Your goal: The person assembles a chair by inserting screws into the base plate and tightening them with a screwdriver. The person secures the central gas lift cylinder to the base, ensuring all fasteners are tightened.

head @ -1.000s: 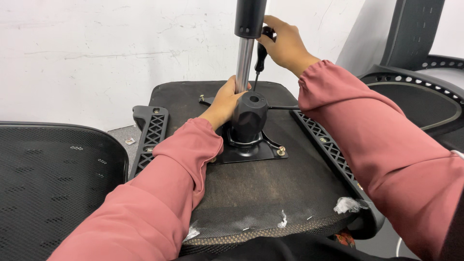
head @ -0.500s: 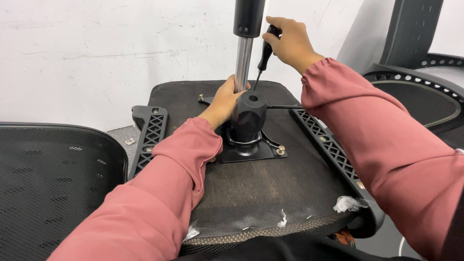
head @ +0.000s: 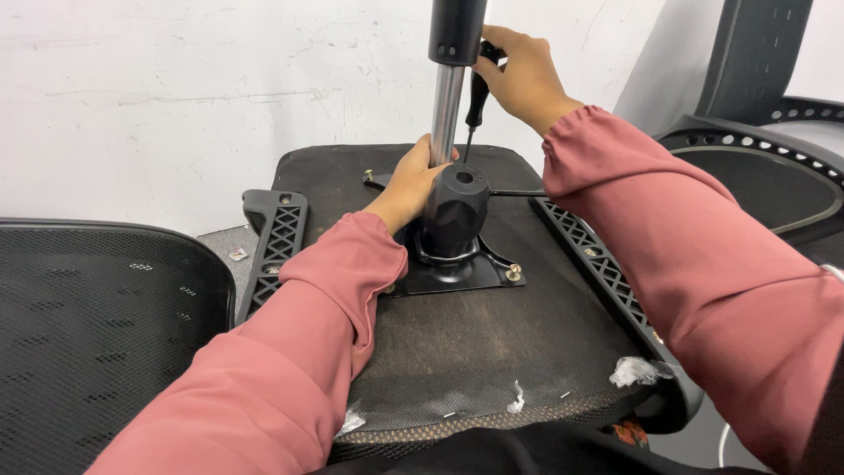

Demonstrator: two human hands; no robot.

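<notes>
We see one upturned seat [head: 492, 352] in the middle of the frame, its fabric underside facing up. On it sits one black plate [head: 448, 274] with one black housing [head: 455, 211], and one shiny column [head: 447, 110] rises from behind it to the top edge, ending in a black sleeve. We count two bolts clearly: one at the plate's right corner [head: 513, 273] and one at the upper left by the lever [head: 369, 176]; others may lie hidden under the left arm.

Our left hand [head: 413, 180] is wrapped around the foot of the column, just left of the housing, fingers closed on the metal. Our right hand [head: 523, 75], in the upper middle, is closed round the handle of one screwdriver [head: 475, 101], whose tip points down behind the housing; where the tip lands we cannot tell, since the housing blocks it.

Two black armrest brackets flank the seat, one at left [head: 274, 242], one at right [head: 598, 264]. One mesh seat [head: 88, 334] fills the lower left; another chair part [head: 765, 167] stands at upper right. Both pink sleeves cover much of the near seat.
</notes>
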